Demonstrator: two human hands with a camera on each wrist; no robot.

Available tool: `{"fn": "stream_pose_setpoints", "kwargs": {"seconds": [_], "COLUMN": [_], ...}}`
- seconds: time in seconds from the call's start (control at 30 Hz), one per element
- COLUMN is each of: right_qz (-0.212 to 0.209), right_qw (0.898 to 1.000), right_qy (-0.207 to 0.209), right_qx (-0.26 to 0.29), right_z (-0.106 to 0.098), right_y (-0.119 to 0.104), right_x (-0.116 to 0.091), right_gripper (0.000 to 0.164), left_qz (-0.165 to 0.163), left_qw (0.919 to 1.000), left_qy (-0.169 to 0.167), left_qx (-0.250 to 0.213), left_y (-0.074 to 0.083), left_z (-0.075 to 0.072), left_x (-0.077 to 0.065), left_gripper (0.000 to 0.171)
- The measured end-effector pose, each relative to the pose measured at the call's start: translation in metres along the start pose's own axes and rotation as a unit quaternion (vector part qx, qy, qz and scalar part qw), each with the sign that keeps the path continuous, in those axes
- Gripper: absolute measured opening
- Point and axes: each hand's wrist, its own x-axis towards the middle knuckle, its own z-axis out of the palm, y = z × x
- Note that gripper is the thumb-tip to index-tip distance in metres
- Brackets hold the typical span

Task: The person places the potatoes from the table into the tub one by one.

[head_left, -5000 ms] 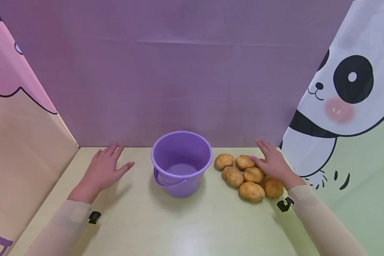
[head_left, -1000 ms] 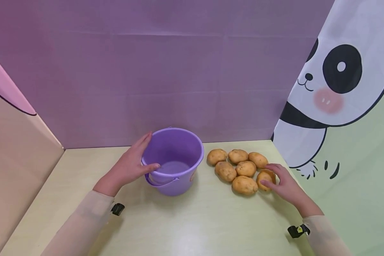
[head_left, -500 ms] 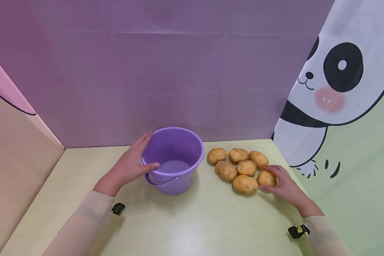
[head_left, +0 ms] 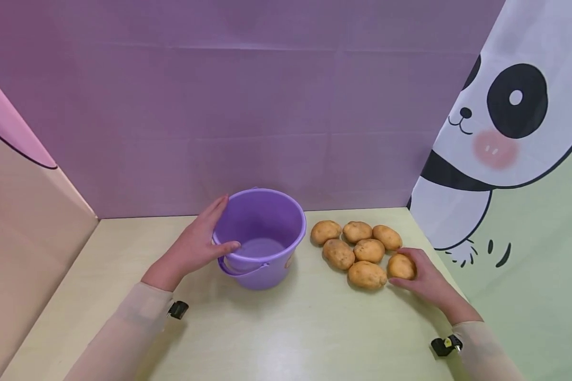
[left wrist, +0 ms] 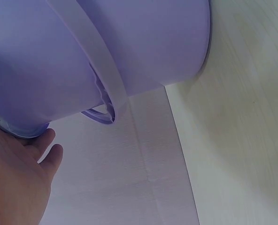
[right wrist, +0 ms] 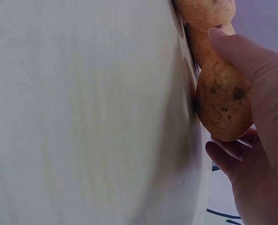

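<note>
A purple bucket (head_left: 262, 227) stands upright on the table, its handle hanging down at the front. My left hand (head_left: 190, 248) rests against the left of its rim, fingers nearly straight and spread, thumb at the front rim. In the left wrist view, fingertips (left wrist: 47, 140) show beside the rim. At the right, my right hand (head_left: 424, 278) holds a brown potato (head_left: 401, 266) between thumb and fingers. The right wrist view shows the thumb over that potato (right wrist: 226, 101), with fingers partly hidden behind it. Several other potatoes (head_left: 368, 275) lie grouped between bucket and right hand.
The pale wooden table (head_left: 276, 338) ends at a purple back wall (head_left: 248, 106). A panda-printed panel (head_left: 519, 132) leans up along the right side, and a beige and pink panel (head_left: 24, 211) borders the left.
Over five seconds, my left hand moved right to the bucket's rim, and my right hand came down to the rightmost potato. In the last second its fingers closed round it and drew it slightly rightward.
</note>
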Motion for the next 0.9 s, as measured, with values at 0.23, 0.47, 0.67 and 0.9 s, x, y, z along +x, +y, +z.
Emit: {"fn": "stream_pose_setpoints", "kwargs": {"seconds": [0.23, 0.47, 0.67, 0.9], "right_qz": [0.001, -0.013, -0.027, -0.029], "right_qw": [1.0, 0.999, 0.998, 0.997], "right_qy": [0.015, 0.038, 0.06, 0.073], "right_qx": [-0.02, -0.017, -0.021, -0.022], "right_z": [-0.002, -0.005, -0.006, -0.008], "right_y": [-0.002, -0.008, -0.012, -0.021], "right_x": [0.001, 0.005, 0.011, 0.02], "right_gripper": [0.067, 0.06, 0.06, 0.06], "left_qz": [0.006, 0.008, 0.012, 0.014], "left_qw": [1.0, 1.0, 0.9999, 0.9998], "left_qy": [0.005, 0.004, 0.007, 0.01], "left_qx": [-0.005, -0.005, -0.004, -0.003], "left_y": [-0.001, -0.001, -0.001, -0.003], "left_z": [0.003, 0.003, 0.003, 0.004], "left_x": [0.0, 0.0, 0.0, 0.0], "left_gripper": [0.117, 0.115, 0.115, 0.116]}}
